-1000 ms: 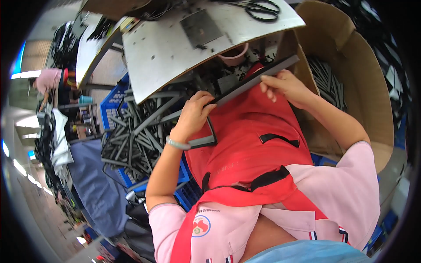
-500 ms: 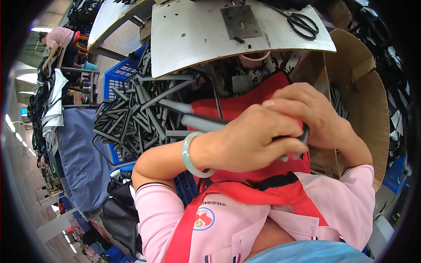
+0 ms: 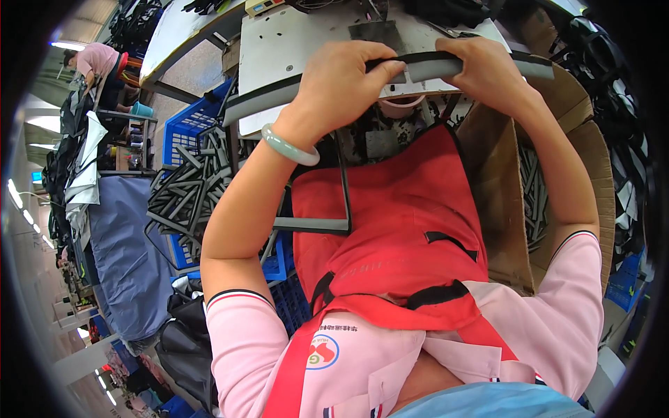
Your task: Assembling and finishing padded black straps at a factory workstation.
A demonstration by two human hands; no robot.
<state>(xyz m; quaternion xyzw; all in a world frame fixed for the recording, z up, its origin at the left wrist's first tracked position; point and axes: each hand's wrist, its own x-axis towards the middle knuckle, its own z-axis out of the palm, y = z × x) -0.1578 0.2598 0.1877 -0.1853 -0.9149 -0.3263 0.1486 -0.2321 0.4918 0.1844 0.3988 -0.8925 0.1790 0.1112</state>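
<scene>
My left hand [image 3: 341,87] and my right hand [image 3: 484,73] are raised over the front of the white table [image 3: 268,59]. Between them they grip a long grey strip with black edging [image 3: 261,101], stretched across in a slight bow. Near the thumb of my left hand, a short light-coloured gap or join shows in the strip. Both hands are closed around it, thumbs toward each other. Below my left forearm hangs a squarish grey-and-black strip loop [image 3: 313,224]; I cannot tell whether it belongs to the held piece.
A blue crate [image 3: 182,136] heaped with grey-and-black strips [image 3: 191,188] stands at left. At right, a cardboard box [image 3: 582,167] holds more strips. A metal plate [image 3: 373,33] and partly hidden scissors [image 3: 453,31] lie on the table. Another person [image 3: 97,59] is far left.
Both hands have moved up and away from my chest to the table's front edge and spread apart. The strip, earlier bunched in my hands, is now stretched between them.
</scene>
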